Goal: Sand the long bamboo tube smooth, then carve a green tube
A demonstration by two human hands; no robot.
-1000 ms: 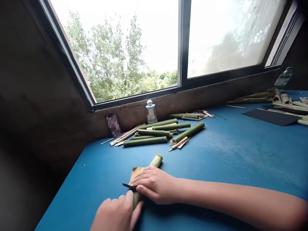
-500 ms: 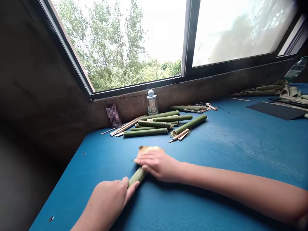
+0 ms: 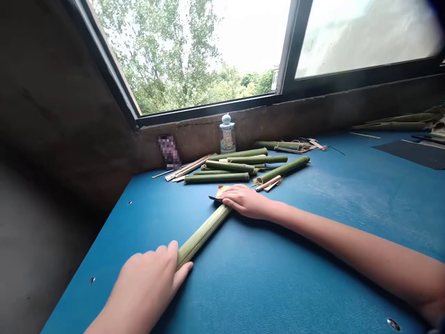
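A pale green bamboo tube (image 3: 204, 233) lies slantwise over the blue table (image 3: 278, 278), with ridged, scraped-looking skin. My left hand (image 3: 148, 276) is closed round its near end, thumb along the right side. At the far end, my right hand (image 3: 245, 202) presses a folded sheet of sandpaper (image 3: 221, 190) over the tube. The sheet's back is tan, and a dark edge sticks out at the left. My right palm and fingers hide the tube's far tip.
Beyond my hands lies a pile of green bamboo tubes (image 3: 222, 177) and thin strips (image 3: 189, 168). A wooden-handled knife (image 3: 268, 183) rests near another tube (image 3: 285, 170). A lidded jar (image 3: 227, 138) stands by the wall; a black sheet (image 3: 410, 153) lies at right.
My right hand and the sandpaper have slid away along the tube to its far end, uncovering more of it. My left hand has shifted slightly nearer and left. The view has shifted too.
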